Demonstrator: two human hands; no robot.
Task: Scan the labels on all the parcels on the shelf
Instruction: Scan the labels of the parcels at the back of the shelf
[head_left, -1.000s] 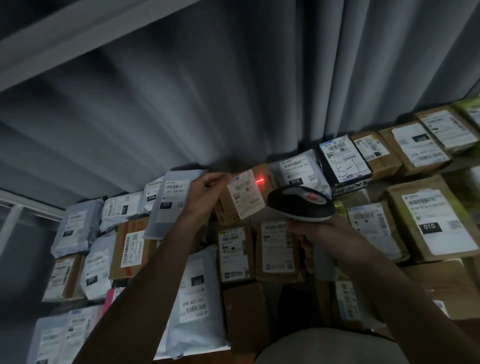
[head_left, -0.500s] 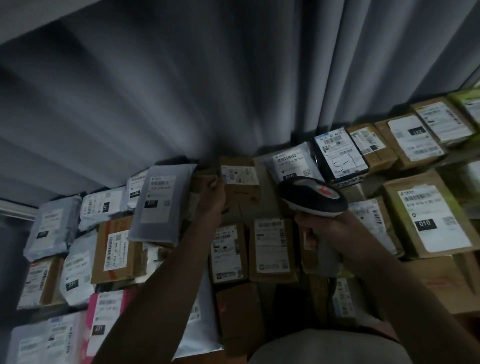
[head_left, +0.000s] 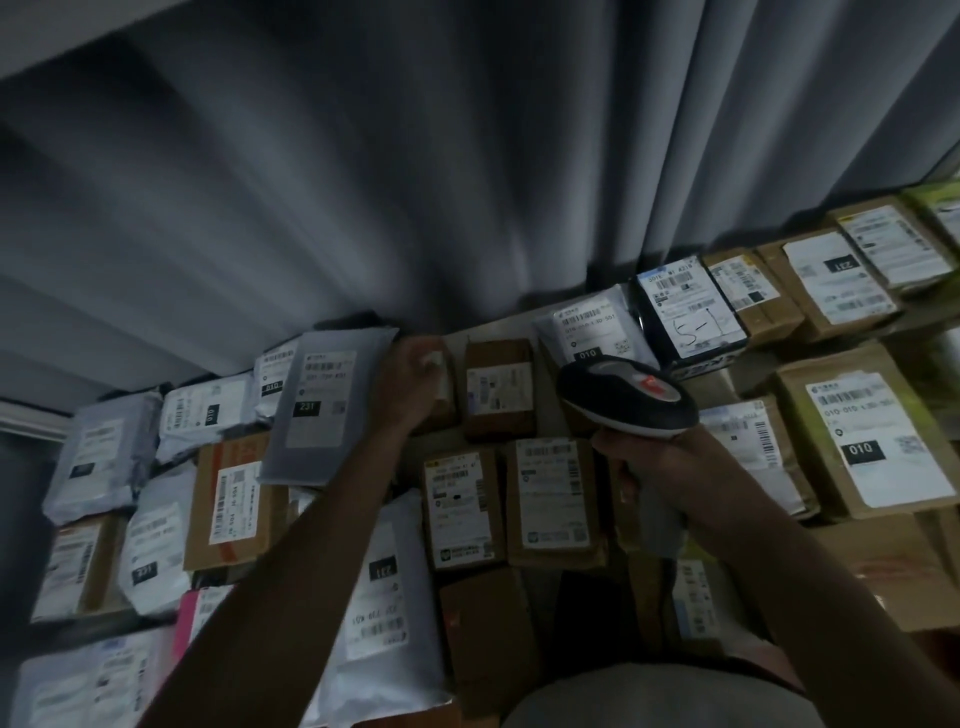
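The parcels (head_left: 550, 499) lie packed label-up across the shelf (head_left: 498, 327) under a grey curtain (head_left: 467, 182), many overlapping, and that crowding is the main hazard: in dim light, with labels touching edge to edge, a scan could easily pick up a neighbour's barcode or count one parcel twice while another is missed. A grey poly mailer (head_left: 324, 410) rests tilted over the boxes beside it and hides what lies beneath, so anything under it may go unscanned unless lifted. The small brown box (head_left: 441, 384) at the back row is a likelier trouble spot, since the left hand (head_left: 413, 384) covers part of its label, and a tilted or shaded label may not read. That left arm stretches forward across the pile, fingers curled onto the box's near edge, apparently gripping it, though the dark makes the hold hard to judge. The right hand (head_left: 670, 467) is wrapped firmly round the handle of the barcode scanner (head_left: 626, 397), whose head hangs above the parcels, aimed toward the back row; no beam is visible.
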